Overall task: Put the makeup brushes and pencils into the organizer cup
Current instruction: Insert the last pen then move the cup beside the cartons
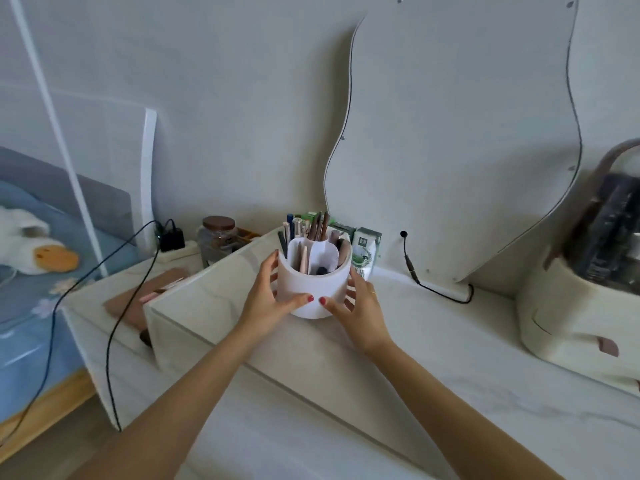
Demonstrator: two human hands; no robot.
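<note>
A white organizer cup with inner dividers stands on the raised marble shelf of the vanity. Several makeup brushes and pencils stand upright in its compartments. My left hand wraps the cup's left side, thumb across the front. My right hand cups its right side, thumb on the front, a ring on one finger. Both hands touch the cup, which rests on the shelf.
A green-and-white carton stands right behind the cup. A wavy mirror leans on the wall, with a black cable below it. A cream cosmetics case sits at right; a glass jar and charger at left.
</note>
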